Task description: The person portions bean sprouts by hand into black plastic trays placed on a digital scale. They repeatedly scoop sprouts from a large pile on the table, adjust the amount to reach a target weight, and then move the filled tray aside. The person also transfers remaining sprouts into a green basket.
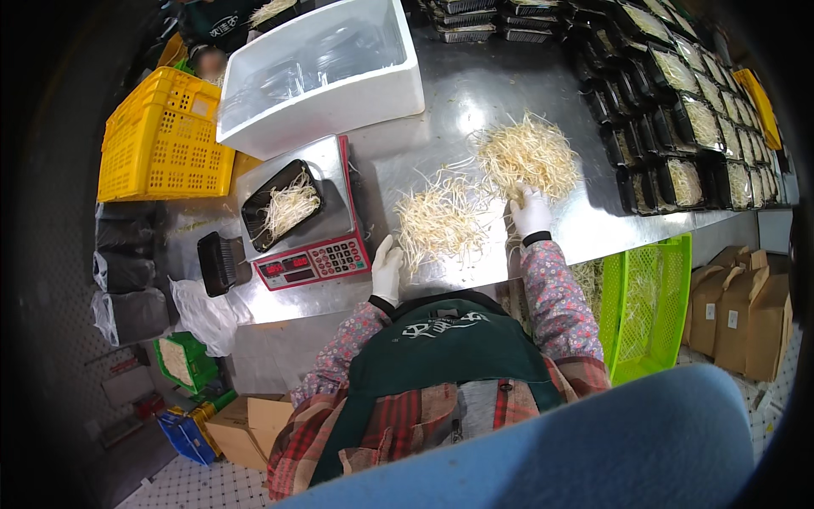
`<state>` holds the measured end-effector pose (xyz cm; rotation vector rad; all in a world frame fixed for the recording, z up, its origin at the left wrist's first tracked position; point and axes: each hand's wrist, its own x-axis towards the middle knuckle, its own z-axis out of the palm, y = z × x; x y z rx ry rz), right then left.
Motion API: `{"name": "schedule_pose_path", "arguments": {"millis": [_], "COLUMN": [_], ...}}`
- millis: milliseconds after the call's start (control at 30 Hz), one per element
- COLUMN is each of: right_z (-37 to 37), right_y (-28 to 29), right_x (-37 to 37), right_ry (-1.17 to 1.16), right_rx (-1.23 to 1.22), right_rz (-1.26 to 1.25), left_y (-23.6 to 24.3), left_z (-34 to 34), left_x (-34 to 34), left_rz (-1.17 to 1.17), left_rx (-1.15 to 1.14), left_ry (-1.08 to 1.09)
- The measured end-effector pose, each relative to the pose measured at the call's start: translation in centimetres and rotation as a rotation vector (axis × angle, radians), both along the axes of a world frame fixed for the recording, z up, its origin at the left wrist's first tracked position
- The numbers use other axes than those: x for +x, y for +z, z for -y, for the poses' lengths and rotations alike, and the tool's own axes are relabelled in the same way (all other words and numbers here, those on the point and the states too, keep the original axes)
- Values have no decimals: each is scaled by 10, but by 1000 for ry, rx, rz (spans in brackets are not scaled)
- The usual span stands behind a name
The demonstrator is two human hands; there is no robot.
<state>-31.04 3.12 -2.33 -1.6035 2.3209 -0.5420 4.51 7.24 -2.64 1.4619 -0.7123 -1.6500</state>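
Observation:
In the head view two loose heaps of pale bean sprouts lie on the metal table: a smaller left heap [441, 222] and a larger right heap [527, 154]. My left hand [387, 268], in a white glove, is beside the smaller heap, between it and the scale, with its fingers stretched out and nothing in them. At the near edge of the larger heap, my gloved right hand [531, 212] touches the sprouts. Its fingers reach forward, their tips partly hidden. A black plastic tray [254, 212] holding some sprouts [292, 204] rests on the red-framed digital scale [315, 261].
Behind the scale stand a white foam box [322, 110] with clear plastic lids and a yellow crate [161, 140]. Packed sprout trays [678, 182] are stacked at right. An empty black tray [217, 265] sits left. A green crate [649, 305] stands below the table edge. Another person is at far left.

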Motion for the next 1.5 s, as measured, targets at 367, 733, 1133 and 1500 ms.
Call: {"name": "schedule_pose_path", "arguments": {"millis": [367, 733, 1133, 1500], "right_z": [7, -7, -13, -4], "right_y": [71, 10, 15, -8], "right_x": [20, 34, 51, -29], "right_ry": [197, 292, 312, -199], "right_rx": [-105, 121, 80, -208], "right_rz": [642, 618, 309, 687], "left_y": [0, 11, 1, 10], "left_z": [2, 4, 5, 6], "left_x": [-4, -9, -5, -12], "left_rz": [-8, 44, 31, -79], "left_rx": [-7, -2, -5, 49], "left_ry": [26, 15, -13, 83]}}
